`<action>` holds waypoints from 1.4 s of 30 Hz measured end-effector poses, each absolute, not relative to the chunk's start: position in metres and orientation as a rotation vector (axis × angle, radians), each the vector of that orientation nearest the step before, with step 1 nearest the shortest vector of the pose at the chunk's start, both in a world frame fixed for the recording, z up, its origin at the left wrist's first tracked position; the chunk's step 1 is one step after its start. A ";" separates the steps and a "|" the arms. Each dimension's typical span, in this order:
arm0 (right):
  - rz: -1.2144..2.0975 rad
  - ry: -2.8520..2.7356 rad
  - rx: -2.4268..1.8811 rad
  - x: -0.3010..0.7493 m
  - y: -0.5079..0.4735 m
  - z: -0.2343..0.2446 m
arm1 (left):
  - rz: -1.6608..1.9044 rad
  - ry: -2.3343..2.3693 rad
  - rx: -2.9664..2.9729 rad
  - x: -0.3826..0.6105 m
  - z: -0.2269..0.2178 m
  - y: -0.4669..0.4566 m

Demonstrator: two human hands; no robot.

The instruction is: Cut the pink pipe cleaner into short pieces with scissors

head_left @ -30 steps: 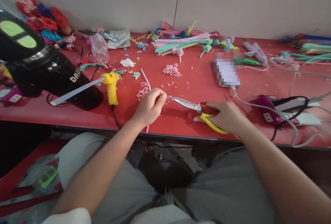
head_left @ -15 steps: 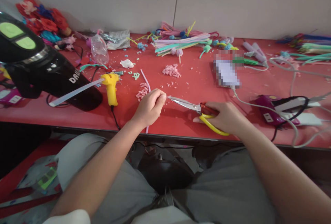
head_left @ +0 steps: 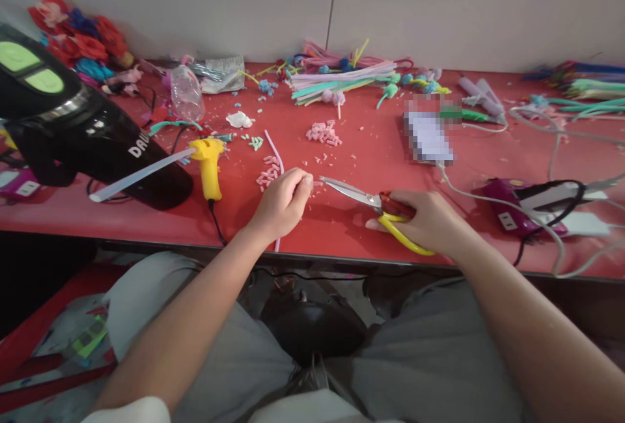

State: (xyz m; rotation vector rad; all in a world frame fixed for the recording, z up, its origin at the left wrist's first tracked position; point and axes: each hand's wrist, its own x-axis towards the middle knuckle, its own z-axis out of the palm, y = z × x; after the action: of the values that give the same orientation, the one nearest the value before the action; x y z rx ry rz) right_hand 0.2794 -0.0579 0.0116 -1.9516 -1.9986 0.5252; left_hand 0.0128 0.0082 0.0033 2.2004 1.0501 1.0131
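Passable red tabletop point(head_left: 381, 156) just beyond the scissors point(head_left: 374, 201), left hand point(head_left: 286, 200) before their tips, yellow hot-glue gun point(head_left: 211, 172) farther left, purple power socket point(head_left: 504, 205) to their right.

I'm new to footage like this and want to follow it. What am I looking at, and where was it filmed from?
There is no machine here: these are a person's two bare hands, seen by a camera worn on the head, looking forward and down. The right hand holds scissors with red and yellow handles. The left hand pinches something thin and pink, mostly hidden, near the blade tips. On the red table lie a heap of short pink pieces, a yellow glue gun and, farther back, a bundle of coloured stems.
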 end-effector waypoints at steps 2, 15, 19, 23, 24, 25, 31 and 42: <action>0.517 -2.012 -1.972 0.279 -0.058 0.013 | 1.017 1.049 2.201 0.013 0.003 0.008; 0.473 -1.995 -2.028 0.280 -0.054 0.007 | 1.010 1.041 2.204 0.014 0.003 0.008; 0.486 -1.982 -1.993 0.280 -0.056 0.008 | 1.009 1.050 2.205 0.013 0.003 0.008; 0.533 -1.987 -1.943 0.278 -0.058 0.011 | 1.012 1.065 2.227 0.013 0.003 0.008; 0.530 -1.993 -1.950 0.277 -0.058 0.012 | 1.015 1.065 2.232 0.013 0.002 0.008; 0.524 -2.001 -1.959 0.277 -0.058 0.013 | 1.019 1.062 2.235 0.013 0.002 0.008; 0.512 -2.022 -2.003 0.276 -0.056 0.013 | 1.020 1.052 2.228 0.013 0.002 0.008; 0.474 -1.980 -2.011 0.278 -0.056 0.008 | 1.025 1.037 2.222 0.013 0.003 0.008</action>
State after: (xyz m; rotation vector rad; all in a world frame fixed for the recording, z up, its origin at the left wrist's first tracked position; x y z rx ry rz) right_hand 0.2781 -0.0556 0.0081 -2.0109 -1.9804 0.4742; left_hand 0.0132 0.0077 0.0027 2.2224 1.0366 1.0253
